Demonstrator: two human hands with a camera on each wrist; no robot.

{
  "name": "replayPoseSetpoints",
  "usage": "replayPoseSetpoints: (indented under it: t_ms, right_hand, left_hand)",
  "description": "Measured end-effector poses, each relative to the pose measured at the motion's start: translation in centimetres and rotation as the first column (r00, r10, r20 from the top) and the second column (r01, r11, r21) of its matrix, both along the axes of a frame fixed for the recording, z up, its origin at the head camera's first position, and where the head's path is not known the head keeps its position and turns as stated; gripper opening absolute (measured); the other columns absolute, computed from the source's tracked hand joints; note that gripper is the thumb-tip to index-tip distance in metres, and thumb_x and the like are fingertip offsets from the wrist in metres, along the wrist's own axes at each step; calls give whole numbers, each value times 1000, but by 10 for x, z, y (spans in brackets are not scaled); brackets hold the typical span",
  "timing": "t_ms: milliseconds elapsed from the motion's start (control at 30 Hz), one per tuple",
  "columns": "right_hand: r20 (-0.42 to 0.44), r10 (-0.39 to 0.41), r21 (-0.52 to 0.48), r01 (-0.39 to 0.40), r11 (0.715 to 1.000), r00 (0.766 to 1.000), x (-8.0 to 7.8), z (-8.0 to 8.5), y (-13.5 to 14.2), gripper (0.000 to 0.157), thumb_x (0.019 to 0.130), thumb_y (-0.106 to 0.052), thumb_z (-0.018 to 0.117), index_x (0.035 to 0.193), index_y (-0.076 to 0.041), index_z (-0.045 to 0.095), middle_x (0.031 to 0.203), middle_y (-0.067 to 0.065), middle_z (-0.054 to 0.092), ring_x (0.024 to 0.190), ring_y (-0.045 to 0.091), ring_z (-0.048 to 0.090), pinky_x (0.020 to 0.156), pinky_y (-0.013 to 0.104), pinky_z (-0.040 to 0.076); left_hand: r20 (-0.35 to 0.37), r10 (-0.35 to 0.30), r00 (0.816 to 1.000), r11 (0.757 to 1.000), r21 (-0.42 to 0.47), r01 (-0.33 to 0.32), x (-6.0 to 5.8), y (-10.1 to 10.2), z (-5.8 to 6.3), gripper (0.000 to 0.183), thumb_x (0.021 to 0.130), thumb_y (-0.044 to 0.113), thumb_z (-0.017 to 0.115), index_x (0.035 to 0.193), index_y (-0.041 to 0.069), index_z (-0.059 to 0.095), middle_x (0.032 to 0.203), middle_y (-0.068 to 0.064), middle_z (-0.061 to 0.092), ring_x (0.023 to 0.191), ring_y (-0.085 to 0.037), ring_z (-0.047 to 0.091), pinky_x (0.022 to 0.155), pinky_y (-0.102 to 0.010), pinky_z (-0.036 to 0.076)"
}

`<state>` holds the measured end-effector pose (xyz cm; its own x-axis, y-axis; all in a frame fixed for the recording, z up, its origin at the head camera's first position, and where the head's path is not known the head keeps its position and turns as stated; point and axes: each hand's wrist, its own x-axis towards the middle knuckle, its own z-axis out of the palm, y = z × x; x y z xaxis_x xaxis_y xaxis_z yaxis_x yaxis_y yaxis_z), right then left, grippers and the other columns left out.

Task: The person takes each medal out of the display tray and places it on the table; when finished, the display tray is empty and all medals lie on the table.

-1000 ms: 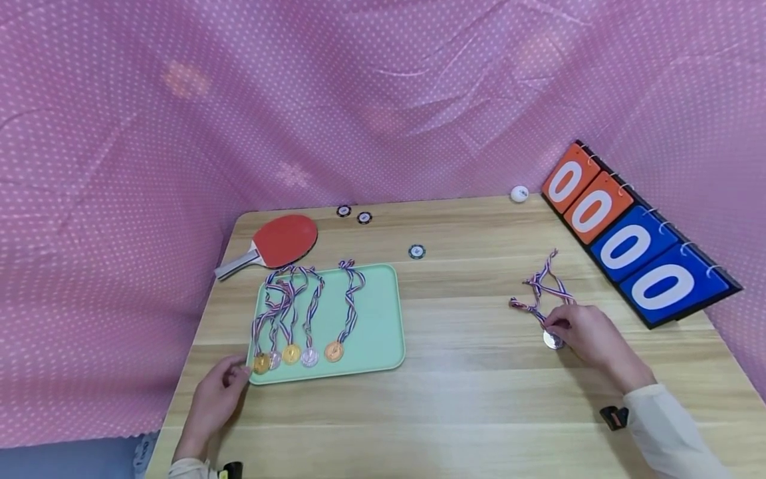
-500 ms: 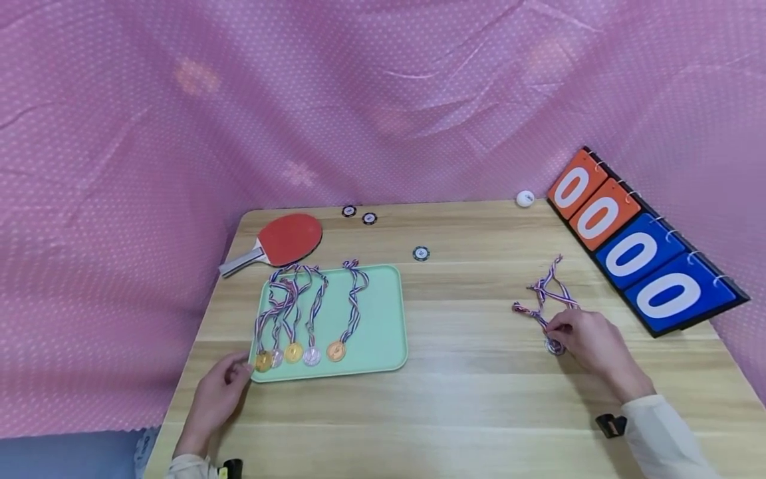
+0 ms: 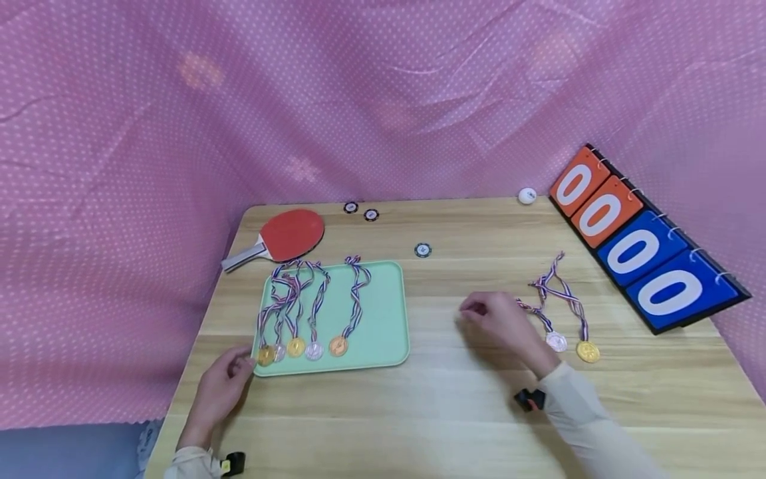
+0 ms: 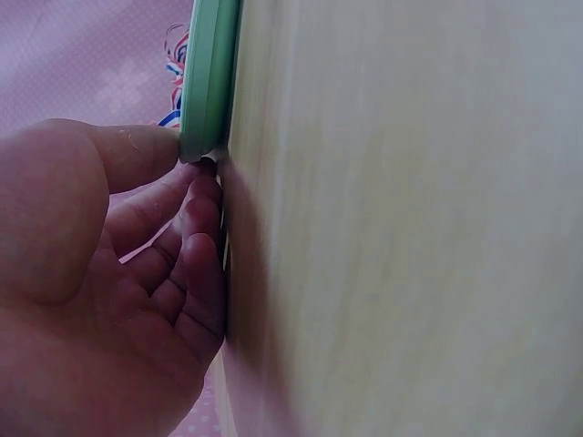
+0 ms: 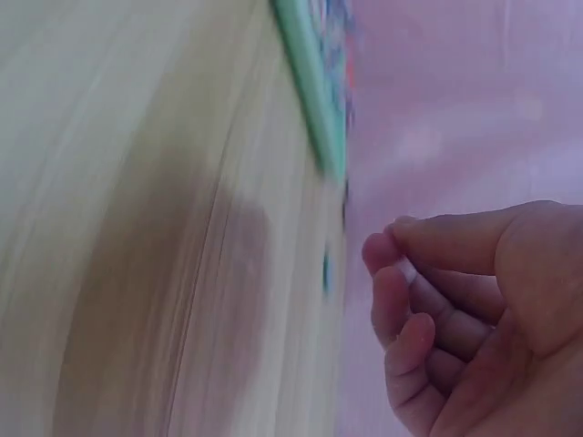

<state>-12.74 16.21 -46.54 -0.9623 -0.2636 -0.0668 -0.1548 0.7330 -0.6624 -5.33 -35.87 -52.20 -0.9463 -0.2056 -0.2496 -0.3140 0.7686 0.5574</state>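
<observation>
My left hand (image 3: pixel 221 386) pinches the near left corner of a pale green tray (image 3: pixel 377 319), thumb on the rim and fingertips at its lower edge in the left wrist view. On the tray lie several medals with striped ribbons: two gold ones, silver ones and a bronze medal (image 3: pixel 338 346). My right hand (image 3: pixel 503 326) hovers over the table right of the tray. Its fingers are loosely curled with nothing between them, thumb tip close to the index tip (image 5: pixel 396 232). Behind it, a silver medal (image 3: pixel 556 341) and a gold medal (image 3: pixel 588 351) lie on the table, ribbons crossing.
A red table tennis bat (image 3: pixel 293 235) lies beyond the tray. Poker chips lie on the table, one chip (image 3: pixel 423 250) near its middle. A white ball (image 3: pixel 527 195) sits at the back edge. A flip scoreboard (image 3: pixel 640 246) stands at the right. Pink cloth (image 3: pixel 383 100) surrounds the table.
My right hand has let go of the silver medal and moved left toward the tray, uncovering the gold medal. The left hand has stayed at the tray corner.
</observation>
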Motion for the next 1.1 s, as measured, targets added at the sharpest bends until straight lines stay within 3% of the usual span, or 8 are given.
replayPoseSetpoints:
  t_ms: [167, 300, 467, 633, 800, 1100]
  right_hand:
    - [99, 115, -55, -110, 992, 988, -3, -3, -65, 9, 88, -16, 70, 96, -14, 74, 88, -3, 73, 76, 7, 62, 73, 27, 53]
    - [119, 176, -78, -167, 983, 977, 0, -15, -115, 8, 89, -19, 68, 91, -16, 75, 85, -5, 72, 75, 6, 62, 72, 26, 52]
    - [115, 165, -108, -153, 982, 980, 9, -35, -165, 9, 89, -22, 68, 88, -16, 75, 78, -7, 70, 72, 5, 60, 68, 22, 49]
    - [88, 80, -116, -69, 991, 993, 12, -42, -185, 8, 87, -21, 71, 84, -15, 74, 69, -8, 66, 64, 5, 56, 62, 20, 46]
    - [63, 45, -81, -40, 996, 997, 8, -40, -196, 12, 87, -29, 72, 81, -18, 73, 70, -9, 66, 64, 5, 55, 60, 22, 44]
    - [76, -25, 37, 23, 999, 997, 7, -45, -224, 19, 87, -40, 71, 81, -22, 67, 73, -11, 60, 66, 8, 52, 57, 26, 39]
  left_hand:
    - [1, 3, 1000, 1000, 8, -3, 0, 0, 0, 49, 100, 44, 49, 139, 14, 52, 106, -6, 63, 94, -17, 54, 79, -28, 43]
    - [28, 12, 1000, 1000, 9, -13, 1, -2, 1, 52, 99, 47, 48, 140, 16, 51, 108, -6, 63, 95, -18, 54, 78, -28, 43]
    - [38, 14, 999, 1000, 3, -14, 1, -5, 1, 52, 99, 48, 48, 140, 16, 51, 109, -5, 63, 96, -18, 54, 78, -28, 43]
    - [16, 2, 1000, 1000, 24, -2, -3, -1, 0, 51, 99, 49, 49, 138, 17, 53, 108, -5, 63, 95, -18, 54, 79, -29, 43]
    - [14, 11, 1000, 1000, 24, -12, -3, -1, 0, 48, 99, 48, 49, 137, 18, 54, 107, -5, 62, 94, -18, 54, 78, -29, 43]
    - [21, 32, 999, 999, 34, -33, -1, -2, 0, 45, 99, 43, 51, 136, 17, 54, 106, -6, 62, 93, -19, 54, 78, -29, 42]
